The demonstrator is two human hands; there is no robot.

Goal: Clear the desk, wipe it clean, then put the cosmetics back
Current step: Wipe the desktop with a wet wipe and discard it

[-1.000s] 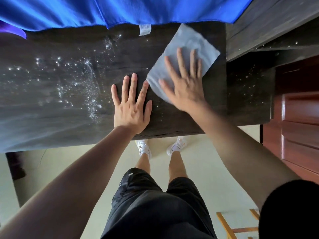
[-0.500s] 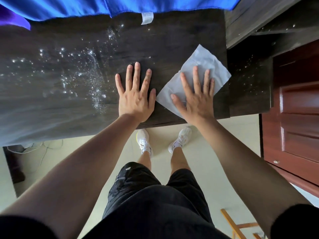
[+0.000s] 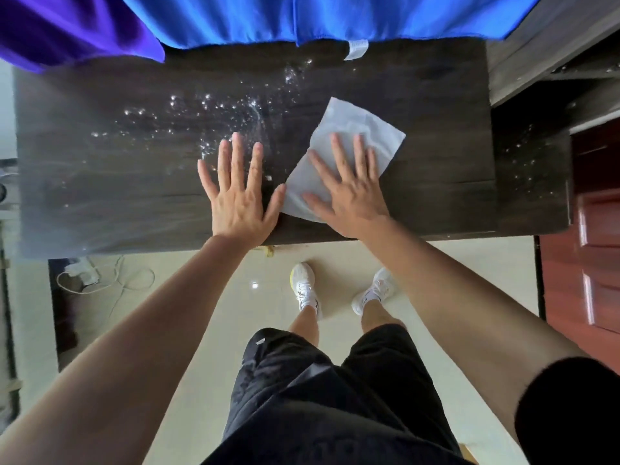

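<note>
Desk (image 3: 436,78) of dark wood fills the upper head view, with a pale wipe (image 3: 352,129) lying flat on it right of centre. The right hand (image 3: 349,193) presses the wipe with straight, spread fingers. At its 9 o'clock the left hand (image 3: 238,199) rests flat on bare wood, fingers wide, with white specks (image 3: 214,109) scattered at its 11 o'clock and a blue cloth (image 3: 302,15) along the desk's 12 o'clock edge.

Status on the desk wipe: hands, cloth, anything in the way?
Left hand open, flat on desk. Right hand flat, pressing white wipe. White specks lie left of wipe. Blue cloth drapes over far edge.
</note>
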